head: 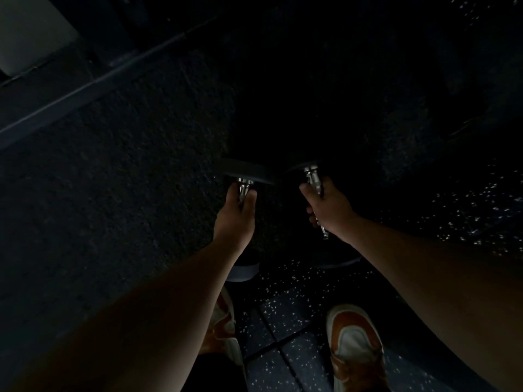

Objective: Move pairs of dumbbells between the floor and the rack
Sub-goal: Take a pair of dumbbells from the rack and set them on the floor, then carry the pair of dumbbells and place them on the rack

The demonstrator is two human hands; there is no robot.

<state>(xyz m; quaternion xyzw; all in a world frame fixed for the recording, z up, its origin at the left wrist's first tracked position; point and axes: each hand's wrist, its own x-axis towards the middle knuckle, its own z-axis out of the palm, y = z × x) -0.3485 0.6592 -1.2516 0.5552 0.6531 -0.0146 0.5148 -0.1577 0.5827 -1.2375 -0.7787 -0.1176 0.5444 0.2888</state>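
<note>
We have each fist wrapped around a chrome handle, left hand (236, 219) on the left dumbbell (243, 188), right hand (329, 206) on the right dumbbell (314, 179), both lying side by side, long axes pointing away from us, low over the speckled floor (283, 306) ahead of our shoes (353, 343).

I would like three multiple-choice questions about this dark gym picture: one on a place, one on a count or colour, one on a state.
1. Where are the shoes?
A. near the bottom edge
B. at the top edge
C. left of the arms

2. How many dumbbells are gripped?
A. one
B. two
C. four

3. The right hand is
A. open flat
B. closed on a handle
C. out of view

Key: 1 A, the orange-and-white shoes stand on the speckled floor below; 2 B, left hand and right hand each hold one dumbbell; 3 B, fingers wrap the chrome handle.
</note>
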